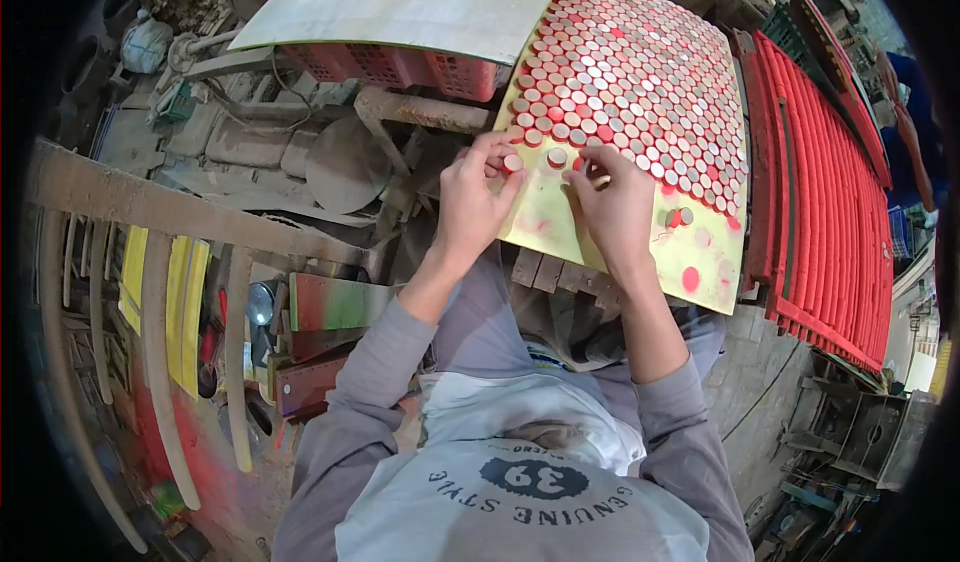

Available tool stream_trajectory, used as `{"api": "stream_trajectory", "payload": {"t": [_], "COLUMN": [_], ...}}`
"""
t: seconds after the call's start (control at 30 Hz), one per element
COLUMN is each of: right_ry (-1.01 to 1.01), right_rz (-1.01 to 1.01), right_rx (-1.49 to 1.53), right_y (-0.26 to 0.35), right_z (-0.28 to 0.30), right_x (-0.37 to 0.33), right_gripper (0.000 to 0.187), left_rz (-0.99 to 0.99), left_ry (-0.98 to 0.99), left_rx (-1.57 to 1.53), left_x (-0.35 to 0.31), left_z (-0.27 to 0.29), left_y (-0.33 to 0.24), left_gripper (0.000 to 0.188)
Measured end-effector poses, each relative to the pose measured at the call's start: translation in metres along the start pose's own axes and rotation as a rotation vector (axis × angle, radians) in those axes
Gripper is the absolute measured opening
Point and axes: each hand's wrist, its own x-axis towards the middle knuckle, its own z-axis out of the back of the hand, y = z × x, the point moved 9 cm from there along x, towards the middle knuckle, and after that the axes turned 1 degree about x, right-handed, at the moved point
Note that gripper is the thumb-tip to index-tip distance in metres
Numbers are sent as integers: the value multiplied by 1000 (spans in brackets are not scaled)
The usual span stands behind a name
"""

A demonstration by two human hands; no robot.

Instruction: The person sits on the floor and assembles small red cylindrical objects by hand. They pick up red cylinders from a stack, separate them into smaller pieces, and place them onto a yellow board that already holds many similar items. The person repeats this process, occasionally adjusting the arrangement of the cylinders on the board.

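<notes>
- At far left, a wooden rail crossed the scene on slats, with yellow panels behind it.
- At upper left of centre, a pale board lay over a red crate.
- Left of the middle, the person's left hand pinched one disc, red-sided and pale-topped, between thumb and fingers, at the left edge of a yellow board.
- Between the hands, a loose disc stood on the yellow board, just below the packed rows.
- Just right of it, the right hand had its thumb and fingers drawn narrow beside a bit of red; whether they gripped it could not be told.
- Beyond both hands, packed discs covered the upper part of the yellow board, set side by side.
- Right of the right hand, a pair of discs sat apart from the rows, near red paint spots.
- Farther right stood a red slatted stack.
- At the right edge, another person's arm showed.
</notes>
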Motion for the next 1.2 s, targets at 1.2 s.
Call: {"api": "stream_trajectory", "payload": {"t": [1.2], "right_ry": [-111], "right_rz": [49], "right_rx": [-102], "right_y": [5], "right_z": [-29], "right_x": [21], "right_gripper": [22], "left_rz": [119], "left_ry": [1], "left_rx": [-55], "left_x": [25], "left_z": [5], "left_y": [45], "left_gripper": [48]}}
